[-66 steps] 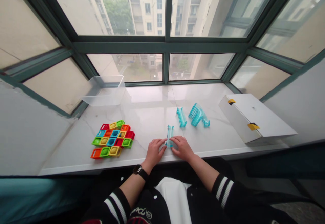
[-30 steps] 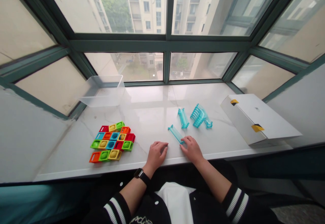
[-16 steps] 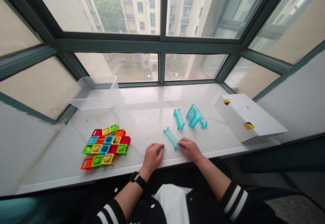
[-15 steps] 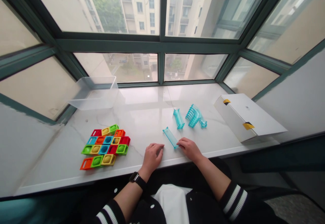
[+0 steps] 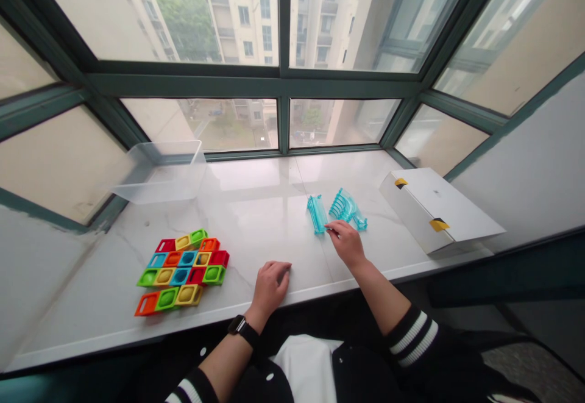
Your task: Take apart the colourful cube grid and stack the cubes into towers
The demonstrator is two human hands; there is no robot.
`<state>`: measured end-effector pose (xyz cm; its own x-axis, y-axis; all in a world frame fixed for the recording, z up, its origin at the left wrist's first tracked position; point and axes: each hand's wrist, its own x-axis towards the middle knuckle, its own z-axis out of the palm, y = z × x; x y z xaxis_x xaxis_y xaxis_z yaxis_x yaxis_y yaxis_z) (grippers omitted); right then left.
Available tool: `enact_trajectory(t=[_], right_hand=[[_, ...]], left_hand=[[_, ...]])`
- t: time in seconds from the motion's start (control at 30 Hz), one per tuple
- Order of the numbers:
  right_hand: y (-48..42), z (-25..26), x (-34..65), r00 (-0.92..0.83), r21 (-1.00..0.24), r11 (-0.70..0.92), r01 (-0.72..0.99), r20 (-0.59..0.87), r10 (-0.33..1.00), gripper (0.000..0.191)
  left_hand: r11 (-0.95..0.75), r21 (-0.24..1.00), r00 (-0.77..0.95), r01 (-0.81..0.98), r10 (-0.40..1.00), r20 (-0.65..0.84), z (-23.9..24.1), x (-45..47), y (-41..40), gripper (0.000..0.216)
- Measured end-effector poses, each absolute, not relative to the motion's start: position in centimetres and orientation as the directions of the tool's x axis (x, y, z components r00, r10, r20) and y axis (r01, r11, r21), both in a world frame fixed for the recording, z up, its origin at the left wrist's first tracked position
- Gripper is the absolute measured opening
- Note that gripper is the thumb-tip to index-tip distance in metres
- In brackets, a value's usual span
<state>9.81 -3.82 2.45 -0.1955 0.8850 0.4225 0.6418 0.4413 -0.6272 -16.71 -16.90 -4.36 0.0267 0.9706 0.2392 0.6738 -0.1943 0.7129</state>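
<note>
My right hand (image 5: 346,241) pinches the near end of a translucent blue straight track piece (image 5: 317,214), which lies against or on top of another straight piece; where one ends and the other begins is hard to make out. Just right of it, beyond my fingers, sit curved translucent blue track pieces (image 5: 343,203), nested together. My left hand (image 5: 270,284) rests on the white marble sill (image 5: 256,220) near its front edge, empty, fingers loosely bent and the thumb apart from them.
Rows of coloured hollow blocks (image 5: 183,267) in red, yellow, green, blue and orange lie at the left. A clear plastic bin (image 5: 159,183) stands behind them by the window. At the right is a white box (image 5: 441,208) with yellow-black tabs.
My right hand has carried the straight blue track piece up from the front of the sill to the other straight piece. My left hand has stayed on the sill. The view has shifted slightly.
</note>
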Motion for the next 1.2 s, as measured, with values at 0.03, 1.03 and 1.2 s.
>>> enact_trajectory(t=[0.03, 1.03, 1.2], right_hand=[[-3.3, 2.5, 9.7, -0.178, -0.625, 0.43, 0.651, 0.426, 0.887, 0.025], [-0.3, -0.2, 8.7, -0.073, -0.624, 0.277, 0.731, 0.332, 0.94, 0.029], [-0.3, -0.3, 8.7, -0.077, -0.617, 0.274, 0.737, 0.326, 0.942, 0.028]], left_hand=[[-0.195, 0.715, 0.026, 0.672, 0.97, 0.24, -4.4, -16.7, -16.9, 0.025], [-0.192, 0.715, 0.023, 0.672, 0.971, 0.239, -4.1, -16.6, -17.0, 0.024], [-0.196, 0.715, 0.024, 0.671, 0.97, 0.243, -4.0, -16.6, -17.0, 0.023]])
